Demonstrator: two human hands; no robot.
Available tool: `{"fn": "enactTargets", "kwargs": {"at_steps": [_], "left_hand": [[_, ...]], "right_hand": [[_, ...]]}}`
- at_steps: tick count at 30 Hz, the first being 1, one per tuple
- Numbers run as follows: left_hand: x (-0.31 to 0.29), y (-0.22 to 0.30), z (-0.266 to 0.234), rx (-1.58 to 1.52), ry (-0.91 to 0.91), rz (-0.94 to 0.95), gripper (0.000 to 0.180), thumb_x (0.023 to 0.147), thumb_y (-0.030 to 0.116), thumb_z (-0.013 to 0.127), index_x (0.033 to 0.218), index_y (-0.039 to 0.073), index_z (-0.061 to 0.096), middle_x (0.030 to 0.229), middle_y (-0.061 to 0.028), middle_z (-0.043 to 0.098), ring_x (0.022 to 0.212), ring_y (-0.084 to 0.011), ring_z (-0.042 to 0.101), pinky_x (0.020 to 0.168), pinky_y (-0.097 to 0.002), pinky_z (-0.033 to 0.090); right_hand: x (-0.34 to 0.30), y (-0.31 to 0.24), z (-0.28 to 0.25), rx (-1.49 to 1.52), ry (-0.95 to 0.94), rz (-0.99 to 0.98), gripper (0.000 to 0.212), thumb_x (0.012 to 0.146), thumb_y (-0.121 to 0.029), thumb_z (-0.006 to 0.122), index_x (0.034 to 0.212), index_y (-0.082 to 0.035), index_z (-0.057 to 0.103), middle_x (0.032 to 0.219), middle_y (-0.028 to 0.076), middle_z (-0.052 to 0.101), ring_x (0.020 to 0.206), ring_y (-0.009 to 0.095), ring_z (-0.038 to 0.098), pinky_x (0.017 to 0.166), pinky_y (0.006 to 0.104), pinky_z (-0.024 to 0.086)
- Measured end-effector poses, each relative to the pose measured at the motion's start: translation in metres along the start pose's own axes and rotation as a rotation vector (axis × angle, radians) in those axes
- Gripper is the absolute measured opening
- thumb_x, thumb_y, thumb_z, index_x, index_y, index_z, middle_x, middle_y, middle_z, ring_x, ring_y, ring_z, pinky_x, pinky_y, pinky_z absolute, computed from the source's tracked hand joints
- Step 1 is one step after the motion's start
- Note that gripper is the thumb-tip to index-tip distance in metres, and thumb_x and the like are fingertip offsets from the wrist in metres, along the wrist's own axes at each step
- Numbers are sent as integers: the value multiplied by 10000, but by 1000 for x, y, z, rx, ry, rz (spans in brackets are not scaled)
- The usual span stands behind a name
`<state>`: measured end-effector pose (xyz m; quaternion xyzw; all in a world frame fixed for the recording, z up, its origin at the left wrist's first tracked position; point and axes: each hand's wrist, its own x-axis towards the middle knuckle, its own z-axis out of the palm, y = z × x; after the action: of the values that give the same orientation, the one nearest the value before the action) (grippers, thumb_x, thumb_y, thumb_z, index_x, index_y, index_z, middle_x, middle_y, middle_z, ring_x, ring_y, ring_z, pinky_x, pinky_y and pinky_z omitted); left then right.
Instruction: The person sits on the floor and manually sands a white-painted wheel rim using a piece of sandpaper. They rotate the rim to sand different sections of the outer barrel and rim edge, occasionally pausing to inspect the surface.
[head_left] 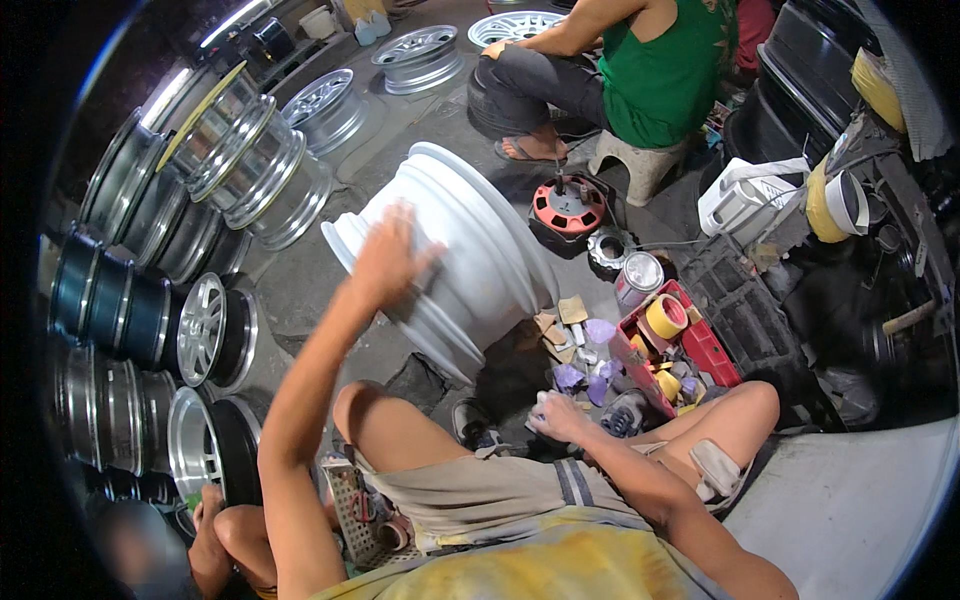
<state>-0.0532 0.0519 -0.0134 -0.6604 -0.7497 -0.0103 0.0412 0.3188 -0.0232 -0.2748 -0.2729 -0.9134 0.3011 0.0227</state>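
Observation:
A white-coated wheel rim (470, 235) stands on its edge in front of me, its barrel turned toward me. Against the barrel's left part lies my left hand (395, 262), fingers stretched out and thumb apart, slightly blurred by motion. My right hand (562, 417) is closed above my right shoe (625, 412), near the lap. Something pale shows at its fingertips, too small to name. Between the rim and a red crate (690, 350) lie several tan sanding pieces (572, 310) and crumpled purple scraps (568, 376).
Stacked rims (110, 300) line the left side. A tin can (640, 275) and a red-and-black round device (568, 205) stand beyond the crate. A person in green (665, 80) sits on a stool (637, 165) ahead. Another person's hand (207, 507) is at lower left.

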Motion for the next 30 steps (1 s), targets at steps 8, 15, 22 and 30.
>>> {"fn": "enactTargets", "kwargs": {"at_steps": [8, 15, 22, 30], "left_hand": [[-110, 106, 14, -234, -135, 516, 814, 1000, 531, 582, 1497, -92, 417, 1623, -273, 340, 1541, -402, 270, 1272, -496, 206], [-47, 52, 4, 173, 73, 42, 987, 986, 693, 465, 1612, -36, 238, 1705, -199, 198, 1588, -347, 156, 1280, -538, 125], [-50, 86, 11, 229, 144, 149, 956, 994, 684, 456, 1614, -16, 257, 1700, -203, 215, 1588, -382, 129, 1270, -565, 124], [-56, 60, 7, 196, 245, 23, 900, 974, 663, 513, 1571, 2, 378, 1672, -215, 273, 1581, -412, 137, 1257, -612, 126]], "right_hand": [[-13, 20, 30, -13, -188, 126, 447, 906, -438, 674, 937, -1, 760, 974, 268, 713, 973, 438, 691, 875, 536, 562], [-20, 9, 55, -5, -258, 151, 655, 853, -647, 697, 1097, -42, 753, 1457, 234, 476, 1343, 438, 481, 1071, 561, 454], [-10, 116, 70, -155, 125, 433, 261, 898, -244, 608, 941, -32, 755, 1024, 242, 687, 1012, 393, 666, 883, 518, 542], [-24, 113, 32, -273, 146, 718, 662, 824, -261, 775, 1414, -94, 528, 1413, 155, 500, 1307, 357, 486, 1011, 505, 466]]}}
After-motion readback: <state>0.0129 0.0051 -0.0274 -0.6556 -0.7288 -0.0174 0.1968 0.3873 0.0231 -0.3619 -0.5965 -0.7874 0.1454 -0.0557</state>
